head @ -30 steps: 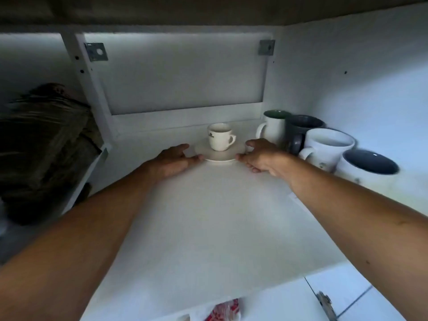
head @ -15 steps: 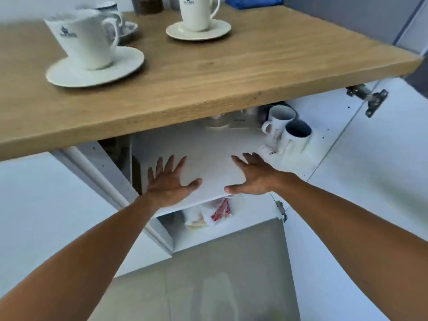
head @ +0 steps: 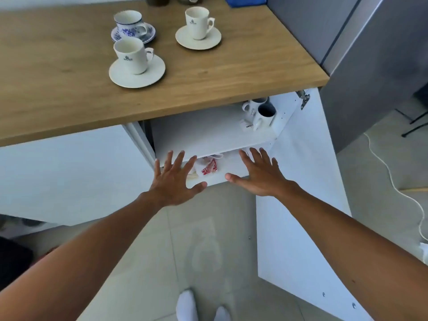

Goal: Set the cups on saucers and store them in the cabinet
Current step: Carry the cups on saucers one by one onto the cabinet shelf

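Three cups stand on saucers on the wooden countertop [head: 231, 72]: a white cup [head: 131, 56] on a cream saucer [head: 120, 76] nearest me, a blue-patterned cup [head: 129, 22] on a matching saucer behind it, and a tall white cup [head: 197, 23] on a saucer [head: 185, 41] to the right. Below, the cabinet shelf [head: 203, 135] shows. My left hand [head: 176, 179] and my right hand [head: 257, 173] hover empty, fingers spread, just outside the shelf's front edge. The small cup placed deep inside is hidden under the countertop.
Two mugs [head: 261, 113] stand at the shelf's right back. A red-and-white packet [head: 208, 167] lies on the lower shelf. The open cabinet door [head: 301, 205] hangs to the right. A grey fridge [head: 370, 54] and a white cable [head: 391, 181] are farther right. My socked feet [head: 185, 306] show below.
Both hands let go of the small cup and saucer deep on the shelf and drew back out of the cabinet. My view rose above the countertop.
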